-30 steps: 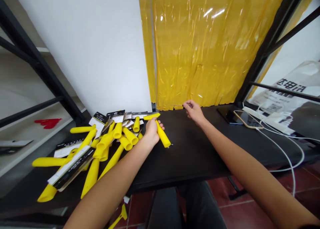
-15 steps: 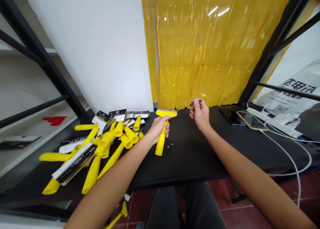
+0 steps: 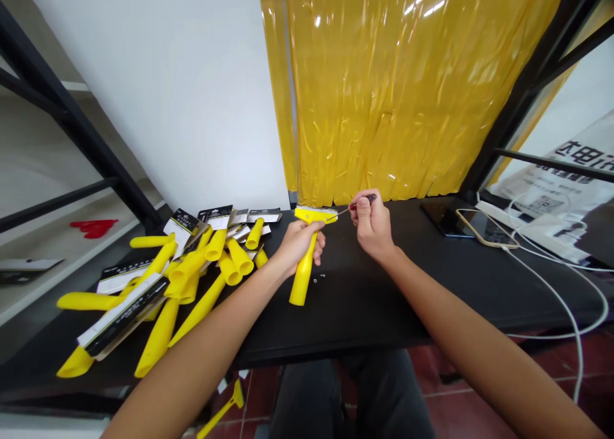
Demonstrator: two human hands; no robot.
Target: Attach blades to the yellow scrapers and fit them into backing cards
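Note:
My left hand [image 3: 298, 242] is wrapped round the upper handle of a yellow scraper [image 3: 302, 279], whose wide head points away from me. In my right hand [image 3: 373, 226] is a screwdriver [image 3: 362, 201] with a dark red handle, gripped in closed fingers. Its thin shaft slants down to the left, and the tip meets the right part of the scraper head. Whether the tip sits in a screw is too small to tell. Just right of the scraper handle, a small screw [image 3: 322, 275] and a nut-like piece [image 3: 315, 280] lie on the black table [image 3: 364, 311].
Several yellow scrapers [image 3: 192, 272] with black-and-white cards are heaped on the left. A phone [image 3: 487, 228], a dark tablet-like device [image 3: 444, 220] and white cables [image 3: 561, 311] lie at right. Another yellow scraper [image 3: 223, 410] is below the table edge. A yellow plastic curtain [image 3: 384, 93] hangs behind.
The screwdriver tip has come down onto the scraper head, its shaft now steeper. My right hand has moved slightly left, and the view has shifted a little.

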